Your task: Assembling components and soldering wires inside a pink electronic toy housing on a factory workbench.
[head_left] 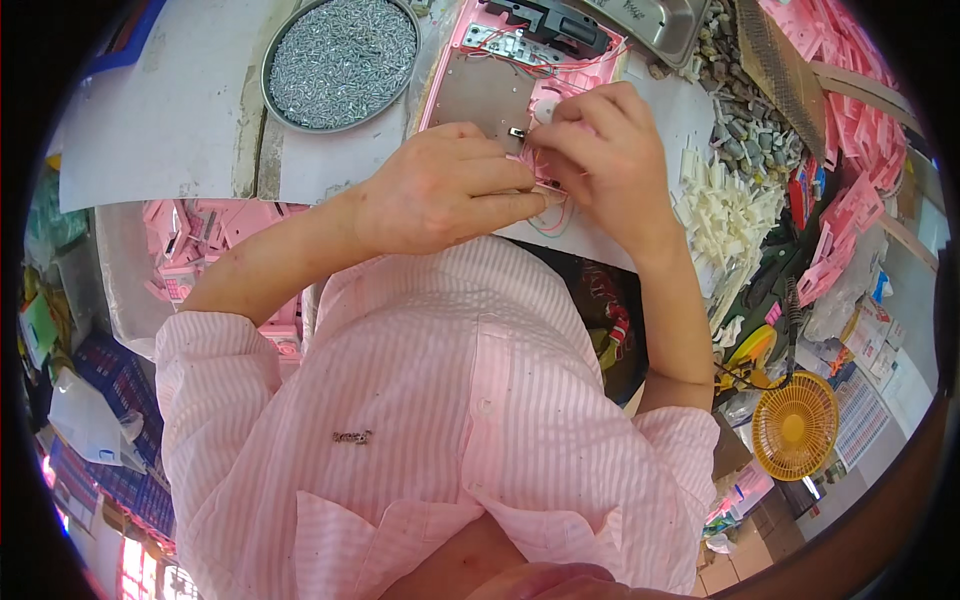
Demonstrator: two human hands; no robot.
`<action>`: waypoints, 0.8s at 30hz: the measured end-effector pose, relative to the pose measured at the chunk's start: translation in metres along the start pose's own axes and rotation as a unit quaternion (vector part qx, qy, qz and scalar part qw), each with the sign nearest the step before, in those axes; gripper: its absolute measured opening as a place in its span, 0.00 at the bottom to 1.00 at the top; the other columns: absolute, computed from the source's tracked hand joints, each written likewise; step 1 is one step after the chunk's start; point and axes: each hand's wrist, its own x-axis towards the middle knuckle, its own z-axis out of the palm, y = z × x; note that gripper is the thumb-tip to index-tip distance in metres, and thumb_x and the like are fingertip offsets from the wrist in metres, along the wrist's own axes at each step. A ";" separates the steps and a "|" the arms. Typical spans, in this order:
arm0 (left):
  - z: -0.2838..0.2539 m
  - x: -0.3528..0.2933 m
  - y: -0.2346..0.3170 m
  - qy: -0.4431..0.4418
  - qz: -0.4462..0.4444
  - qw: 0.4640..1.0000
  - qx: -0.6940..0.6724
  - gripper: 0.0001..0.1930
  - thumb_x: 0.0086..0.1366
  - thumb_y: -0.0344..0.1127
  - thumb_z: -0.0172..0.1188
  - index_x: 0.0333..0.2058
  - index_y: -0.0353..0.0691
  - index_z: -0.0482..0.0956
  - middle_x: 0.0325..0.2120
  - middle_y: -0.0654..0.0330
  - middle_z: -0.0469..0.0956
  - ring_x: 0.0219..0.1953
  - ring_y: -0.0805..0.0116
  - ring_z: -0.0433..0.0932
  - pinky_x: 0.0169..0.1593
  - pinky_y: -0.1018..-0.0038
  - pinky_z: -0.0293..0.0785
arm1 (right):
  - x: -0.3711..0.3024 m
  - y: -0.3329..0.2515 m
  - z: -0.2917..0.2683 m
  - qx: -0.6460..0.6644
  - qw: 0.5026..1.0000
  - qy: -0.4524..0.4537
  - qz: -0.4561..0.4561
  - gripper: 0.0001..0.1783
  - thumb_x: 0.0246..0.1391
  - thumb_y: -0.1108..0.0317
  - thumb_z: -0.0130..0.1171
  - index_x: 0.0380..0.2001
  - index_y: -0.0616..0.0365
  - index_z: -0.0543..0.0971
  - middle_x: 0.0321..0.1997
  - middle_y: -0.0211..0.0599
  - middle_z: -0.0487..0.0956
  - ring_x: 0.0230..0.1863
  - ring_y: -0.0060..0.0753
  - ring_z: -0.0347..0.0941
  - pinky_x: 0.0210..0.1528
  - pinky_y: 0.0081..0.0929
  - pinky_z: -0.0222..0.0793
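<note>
A pink plastic casing (431, 105) lies on the table in front of me, with a grey-brown plate (490, 95) inside it. A black mechanism (560, 27), a perforated metal strip (505, 44) and red wires (603, 62) sit at its far end. My left hand (445, 190) rests over the near edge, fingers pressed together. My right hand (612, 150) pinches at the right near corner, beside a white round part (545, 110) and a small metal piece (516, 132). Thin wires (548, 226) hang below the fingertips. Whatever either hand grips is hidden.
Left of the casing stands a round metal tray (268, 85) full of small screws. At right lie heaps of small metal parts (745, 125), white plastic pieces (725, 215) and pink pieces (850, 130). Beneath the table's left side is a bin of pink casings (225, 225).
</note>
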 end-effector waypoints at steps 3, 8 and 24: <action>-0.001 -0.004 -0.001 -0.002 0.009 1.000 -0.008 0.16 0.50 0.32 0.66 0.40 0.42 0.85 0.38 0.62 0.82 0.33 0.66 0.79 0.36 0.70 0.72 | -0.005 0.019 -0.012 0.007 0.997 0.052 0.060 0.11 0.45 0.75 0.67 0.36 0.52 0.85 0.38 0.33 0.81 0.45 0.39 0.74 0.48 0.34 0.71; 0.003 -0.006 -0.002 -0.008 0.026 1.000 0.005 0.14 0.50 0.32 0.66 0.39 0.40 0.84 0.37 0.63 0.81 0.32 0.67 0.79 0.35 0.71 0.72 | -0.012 -0.013 -0.013 -0.033 0.999 0.027 0.033 0.14 0.46 0.63 0.70 0.38 0.51 0.86 0.43 0.32 0.81 0.49 0.42 0.72 0.53 0.37 0.67; -0.032 -0.044 0.017 0.055 -0.274 0.954 0.104 0.07 0.57 0.30 0.66 0.29 0.42 0.75 0.22 0.60 0.70 0.21 0.60 0.75 0.24 0.66 0.72 | 0.006 -0.078 0.048 -0.084 0.995 0.026 0.050 0.18 0.44 0.66 0.70 0.43 0.46 0.85 0.41 0.24 0.80 0.48 0.37 0.70 0.58 0.41 0.57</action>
